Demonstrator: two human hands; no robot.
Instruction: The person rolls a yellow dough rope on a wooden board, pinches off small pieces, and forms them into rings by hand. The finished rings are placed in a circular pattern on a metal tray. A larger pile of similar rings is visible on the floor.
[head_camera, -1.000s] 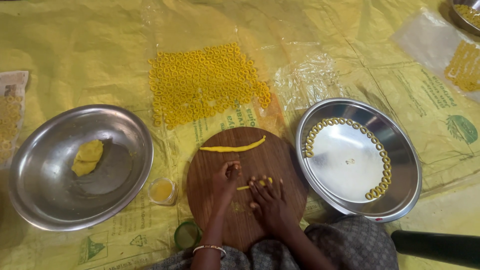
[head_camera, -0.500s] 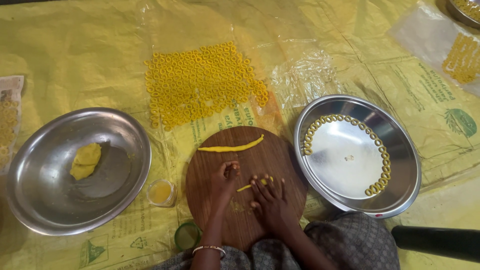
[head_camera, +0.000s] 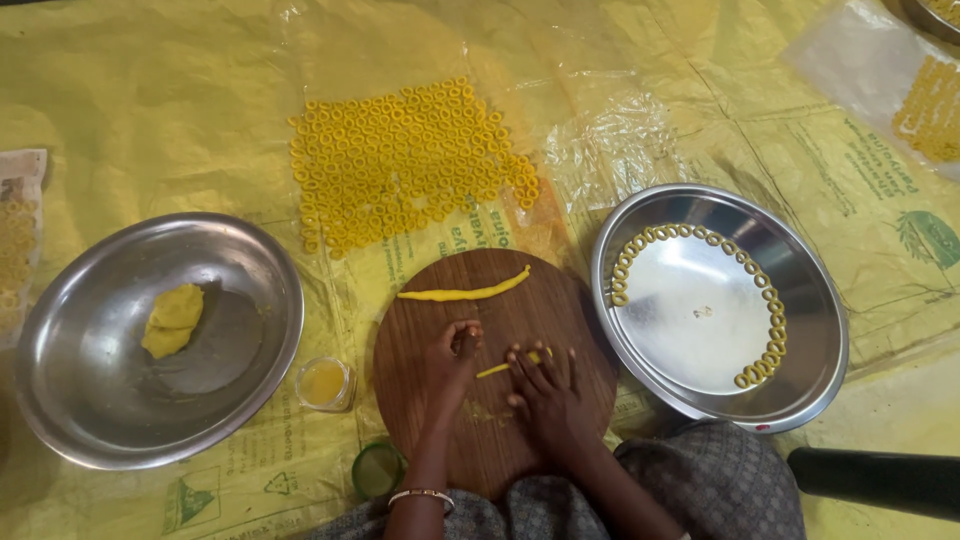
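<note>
A round wooden board (head_camera: 540, 310) lies in front of me. A long yellow dough rope (head_camera: 463, 291) rests across its far part. My right hand (head_camera: 543, 392) lies flat on the board with fingers spread over a short yellow dough strip (head_camera: 495, 369). My left hand (head_camera: 454, 358) has its fingers curled, pinching at the board just left of that strip; whether it holds a bit of dough is hidden. A bangle sits on the left wrist.
A steel bowl (head_camera: 70, 400) at left holds a dough lump (head_camera: 173, 320). A steel plate (head_camera: 820, 330) at right has dough rings along its rim. Several yellow rings (head_camera: 405, 165) lie on a plastic sheet beyond. A small jar (head_camera: 324, 383) and a green lid (head_camera: 378, 468) sit near the board.
Both hands stay on the board over the short strip. The view has shifted slightly; the hands have barely moved.
</note>
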